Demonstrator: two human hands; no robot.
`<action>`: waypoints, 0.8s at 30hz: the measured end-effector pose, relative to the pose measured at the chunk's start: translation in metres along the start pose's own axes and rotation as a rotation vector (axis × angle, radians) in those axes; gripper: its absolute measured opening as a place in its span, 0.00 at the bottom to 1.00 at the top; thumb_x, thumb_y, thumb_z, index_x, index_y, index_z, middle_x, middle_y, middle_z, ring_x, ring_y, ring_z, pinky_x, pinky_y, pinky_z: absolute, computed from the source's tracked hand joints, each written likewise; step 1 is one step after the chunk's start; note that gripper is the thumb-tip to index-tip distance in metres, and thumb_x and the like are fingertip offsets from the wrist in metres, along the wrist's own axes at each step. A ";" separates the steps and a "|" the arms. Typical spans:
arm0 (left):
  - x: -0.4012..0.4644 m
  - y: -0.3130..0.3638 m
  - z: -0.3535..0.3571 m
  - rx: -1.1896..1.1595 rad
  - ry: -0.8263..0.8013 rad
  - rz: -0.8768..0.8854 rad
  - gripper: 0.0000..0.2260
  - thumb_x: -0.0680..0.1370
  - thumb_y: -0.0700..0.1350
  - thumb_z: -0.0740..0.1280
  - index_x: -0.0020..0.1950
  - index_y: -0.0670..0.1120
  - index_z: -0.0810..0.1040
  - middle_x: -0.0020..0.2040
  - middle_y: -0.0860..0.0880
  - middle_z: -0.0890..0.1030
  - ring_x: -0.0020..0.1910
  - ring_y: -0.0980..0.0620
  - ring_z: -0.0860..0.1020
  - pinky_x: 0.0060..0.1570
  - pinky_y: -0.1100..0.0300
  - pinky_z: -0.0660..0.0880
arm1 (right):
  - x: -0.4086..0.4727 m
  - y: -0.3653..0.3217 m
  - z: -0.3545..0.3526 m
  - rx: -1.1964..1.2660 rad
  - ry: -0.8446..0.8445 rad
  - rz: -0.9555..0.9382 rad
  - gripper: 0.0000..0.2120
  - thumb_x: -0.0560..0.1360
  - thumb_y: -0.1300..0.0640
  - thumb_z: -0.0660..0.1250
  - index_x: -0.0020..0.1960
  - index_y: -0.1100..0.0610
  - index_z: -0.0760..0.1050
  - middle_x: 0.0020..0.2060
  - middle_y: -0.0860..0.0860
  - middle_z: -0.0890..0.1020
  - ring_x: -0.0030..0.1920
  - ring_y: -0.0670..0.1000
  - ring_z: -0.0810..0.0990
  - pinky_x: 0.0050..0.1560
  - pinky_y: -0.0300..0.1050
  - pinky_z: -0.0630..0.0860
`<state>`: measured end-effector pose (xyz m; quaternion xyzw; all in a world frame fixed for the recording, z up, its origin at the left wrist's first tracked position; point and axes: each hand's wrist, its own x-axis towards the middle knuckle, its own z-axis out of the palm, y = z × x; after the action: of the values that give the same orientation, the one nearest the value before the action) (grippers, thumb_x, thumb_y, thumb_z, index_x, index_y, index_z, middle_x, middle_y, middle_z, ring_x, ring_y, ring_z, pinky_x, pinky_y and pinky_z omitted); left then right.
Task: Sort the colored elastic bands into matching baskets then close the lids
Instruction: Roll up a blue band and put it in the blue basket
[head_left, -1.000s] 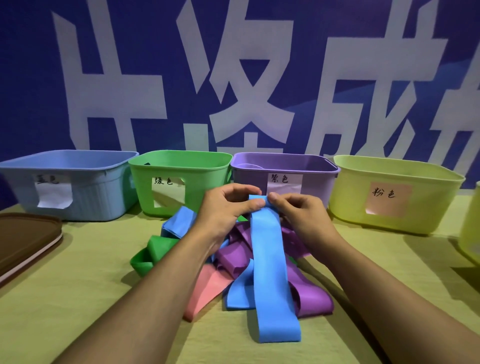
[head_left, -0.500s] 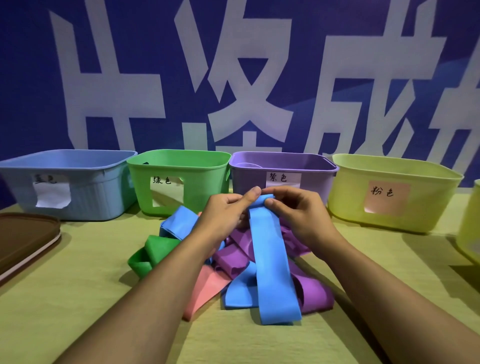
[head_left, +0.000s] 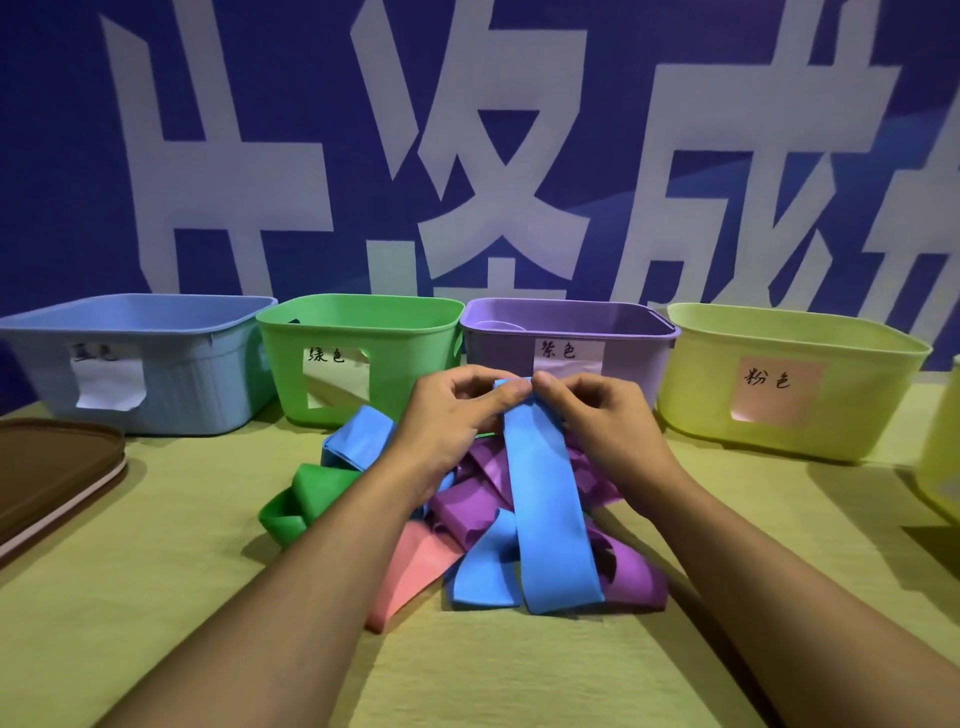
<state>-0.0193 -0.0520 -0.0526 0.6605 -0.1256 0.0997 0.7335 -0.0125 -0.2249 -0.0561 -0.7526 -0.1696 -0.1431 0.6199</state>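
My left hand (head_left: 452, 415) and my right hand (head_left: 597, 421) both pinch the top end of a long blue band (head_left: 550, 509), which hangs down over a pile of bands on the table. In the pile lie purple bands (head_left: 467, 504), a pink band (head_left: 415, 571), a green band (head_left: 306, 493) and more blue bands (head_left: 358, 431). Behind stand a blue basket (head_left: 171, 374), a green basket (head_left: 363, 317), a purple basket (head_left: 639, 358) and a yellow-green basket (head_left: 862, 395) with a pink label.
A brown lid (head_left: 52, 467) lies at the left edge of the yellow-green table (head_left: 156, 597). Part of another yellow-green container (head_left: 943, 452) shows at the right edge. A blue wall with large white characters stands close behind the baskets.
Both hands have lifted the blue band's top end; its lower end has slid away from me, up onto the pile.
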 end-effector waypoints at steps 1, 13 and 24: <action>0.000 0.000 0.000 -0.009 -0.004 0.005 0.03 0.76 0.38 0.75 0.49 0.41 0.85 0.47 0.43 0.88 0.47 0.48 0.86 0.52 0.57 0.83 | 0.000 0.001 0.000 0.010 -0.007 -0.002 0.13 0.78 0.46 0.71 0.47 0.56 0.86 0.41 0.51 0.87 0.42 0.47 0.84 0.48 0.50 0.82; 0.001 0.000 0.001 -0.027 -0.008 -0.045 0.11 0.76 0.47 0.75 0.54 0.42 0.84 0.49 0.42 0.88 0.49 0.47 0.86 0.48 0.61 0.82 | 0.003 0.007 0.000 0.167 -0.039 -0.058 0.09 0.80 0.60 0.71 0.59 0.56 0.83 0.51 0.50 0.87 0.53 0.48 0.86 0.51 0.41 0.81; 0.002 -0.001 0.000 0.087 0.063 -0.016 0.12 0.77 0.49 0.75 0.52 0.41 0.86 0.46 0.41 0.88 0.50 0.41 0.86 0.56 0.49 0.83 | 0.000 0.002 0.000 0.201 -0.049 -0.006 0.10 0.80 0.58 0.70 0.60 0.54 0.82 0.47 0.47 0.86 0.45 0.43 0.84 0.42 0.35 0.78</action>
<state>-0.0167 -0.0517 -0.0532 0.6892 -0.0926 0.1199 0.7085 -0.0120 -0.2254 -0.0578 -0.6895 -0.2004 -0.1091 0.6874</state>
